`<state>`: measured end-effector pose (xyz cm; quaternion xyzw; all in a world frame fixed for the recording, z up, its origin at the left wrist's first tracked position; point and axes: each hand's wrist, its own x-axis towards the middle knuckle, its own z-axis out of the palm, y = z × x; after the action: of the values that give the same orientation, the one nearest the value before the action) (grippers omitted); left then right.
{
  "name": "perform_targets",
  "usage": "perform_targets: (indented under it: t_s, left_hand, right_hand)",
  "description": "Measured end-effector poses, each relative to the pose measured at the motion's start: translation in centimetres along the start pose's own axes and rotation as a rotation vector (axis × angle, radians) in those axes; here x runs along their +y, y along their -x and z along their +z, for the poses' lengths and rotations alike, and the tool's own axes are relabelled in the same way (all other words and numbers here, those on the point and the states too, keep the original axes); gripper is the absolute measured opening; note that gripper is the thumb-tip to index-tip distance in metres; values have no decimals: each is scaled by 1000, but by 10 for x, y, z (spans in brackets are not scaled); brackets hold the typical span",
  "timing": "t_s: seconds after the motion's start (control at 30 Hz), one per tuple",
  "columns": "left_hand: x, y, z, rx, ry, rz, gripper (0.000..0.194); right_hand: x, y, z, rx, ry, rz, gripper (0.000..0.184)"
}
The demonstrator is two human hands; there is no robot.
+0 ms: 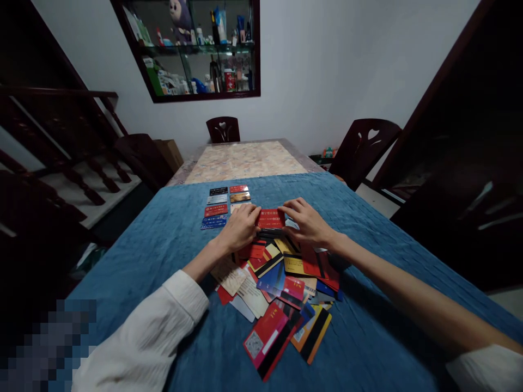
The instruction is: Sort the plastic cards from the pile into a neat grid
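Between my two hands a red plastic card (271,218) is held up at the far edge of a heap. My left hand (241,226) pinches its left end, and my right hand (306,222) grips its right end. Under and in front of them lies a loose pile of bank-style cards (269,280), red, yellow, blue and white, many with black magnetic strips. Beyond my left hand, cards stand laid out in two columns, among them a black card (218,191), a gold card (239,196) and a blue card (213,222). My left hand partly hides the right column.
A blue cloth (163,234) covers the near part of the table, with a patterned tabletop (249,159) beyond. Dark wooden chairs stand at the far end (223,129) and the right side (363,147). A wall cabinet (204,99) holds bottles and a plush toy.
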<state>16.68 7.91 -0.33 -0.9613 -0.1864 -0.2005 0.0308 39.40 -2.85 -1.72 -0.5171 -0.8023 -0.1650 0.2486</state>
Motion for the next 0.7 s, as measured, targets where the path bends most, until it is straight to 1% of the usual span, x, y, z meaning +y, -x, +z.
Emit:
perform_targets:
  t_s: [0.23,0.33,0.43,0.5,0.57,0.63,0.7]
  left_hand:
    - [-35,-13,-17,-56,-28,-64,49]
    - [-52,-20,-22,-97,-72,-114,46]
    - [-70,-30,-26,-146,-106,-164,46]
    - [-83,-38,-27,-159,-108,-194,45]
    - [-96,-46,-26,-161,-110,-205,37]
    - [-109,-53,-22,-168,-121,-205,30]
    - [-122,-59,-18,-181,-134,-214,28]
  right_hand:
    - [20,-44,18,-4,-91,-11,41]
    - [29,-65,31,2,-138,-16,38]
    - [39,-87,46,5,-175,7,35]
    - [45,-102,56,0,-185,25,32]
    - [51,-116,65,-8,-183,56,28]
    - [57,-128,75,-23,-182,85,26]
    - [64,-139,85,-47,-177,102,23]
